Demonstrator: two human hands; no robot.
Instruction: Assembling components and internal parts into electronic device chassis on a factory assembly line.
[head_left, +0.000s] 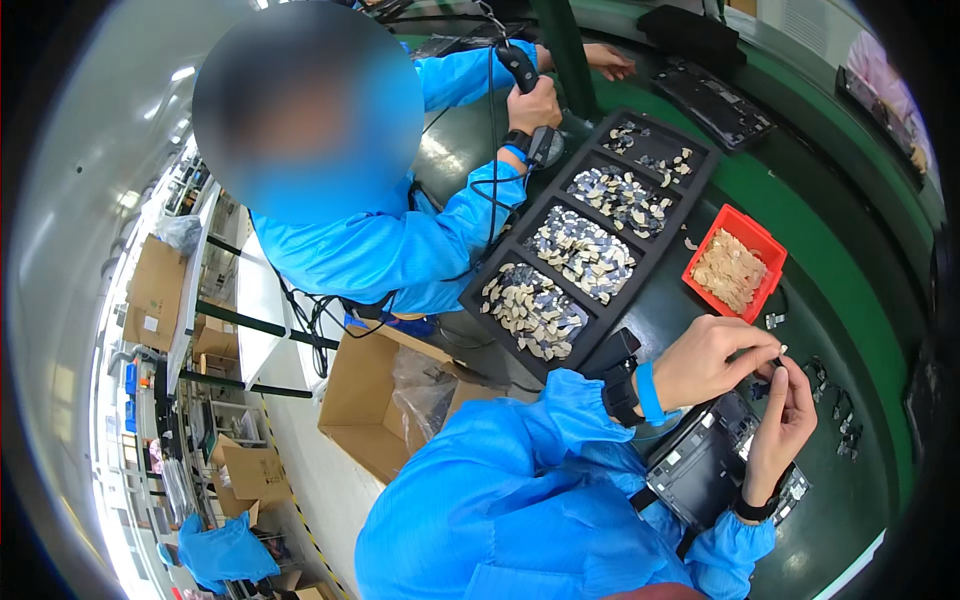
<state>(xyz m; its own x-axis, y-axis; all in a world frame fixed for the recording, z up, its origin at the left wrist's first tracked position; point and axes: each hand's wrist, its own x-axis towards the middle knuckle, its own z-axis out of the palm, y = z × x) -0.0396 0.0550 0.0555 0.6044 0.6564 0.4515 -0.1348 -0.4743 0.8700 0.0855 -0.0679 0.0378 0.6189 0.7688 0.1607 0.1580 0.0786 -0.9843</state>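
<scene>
My left hand (695, 362), with a blue band at its wrist, is closed, its thumb and forefinger pinching a small light-and-dark piece (781, 351). My right hand (782, 428) meets it there, fingertips pressed on the same piece. The piece is too small to name its kind. Below both hands lies an open black laptop chassis (690, 468), partly hidden by my right hand and wrist. Beyond my hands sits a red bin (776, 262) of thin beige pieces (728, 270).
A black compartment tray (600, 322) holds many small beige and dark pieces. Across from me, a co-worker in blue grips a black corded tool (517, 68). Small connector parts (848, 432) lie right of my hands. Another chassis (712, 100) is on the green line; a cardboard box (365, 400) stands left.
</scene>
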